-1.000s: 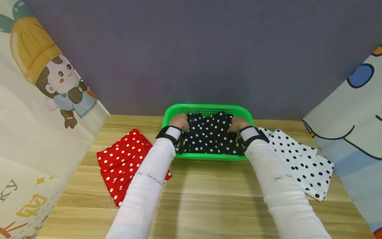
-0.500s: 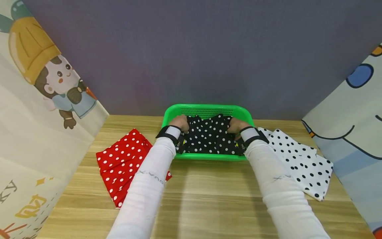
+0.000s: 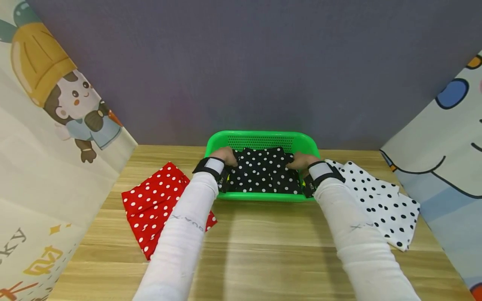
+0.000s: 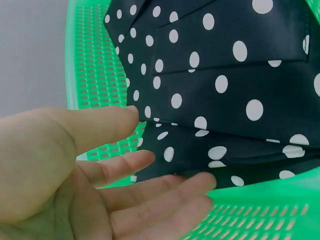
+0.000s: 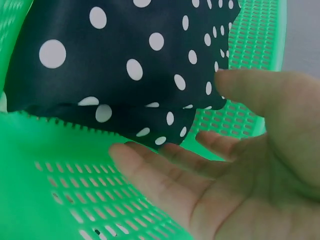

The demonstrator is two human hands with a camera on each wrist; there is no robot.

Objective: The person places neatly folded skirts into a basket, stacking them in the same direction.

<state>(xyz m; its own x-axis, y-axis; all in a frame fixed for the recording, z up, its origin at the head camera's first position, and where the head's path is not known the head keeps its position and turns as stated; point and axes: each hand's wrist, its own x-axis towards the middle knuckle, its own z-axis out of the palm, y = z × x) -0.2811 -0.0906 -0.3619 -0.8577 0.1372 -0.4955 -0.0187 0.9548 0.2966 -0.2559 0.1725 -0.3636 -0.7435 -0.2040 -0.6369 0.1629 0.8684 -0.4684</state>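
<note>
A folded black cloth with white dots (image 3: 261, 172) lies flat inside a green plastic basket (image 3: 263, 136) at the back of the wooden table. My left hand (image 3: 225, 154) is at the cloth's left edge and my right hand (image 3: 300, 159) at its right edge, both inside the basket. In the left wrist view the left hand (image 4: 150, 142) is open, its straight fingers (image 4: 165, 187) just under the black cloth (image 4: 225, 75), its thumb beside the edge. The right hand (image 5: 197, 112) is open too, fingers (image 5: 150, 165) low by the basket wall (image 5: 60, 165), holding nothing.
A red cloth with white dots (image 3: 154, 205) lies on the table left of the basket. A white cloth with black dots (image 3: 376, 200) lies to the right. Cartoon-printed panels stand on both sides and a grey wall behind. Bare wooden tabletop (image 3: 263, 242) lies in front.
The black cloth, held bunched between both hands a second ago, has sunk flat into the basket. Both hands have let go and spread slightly outward.
</note>
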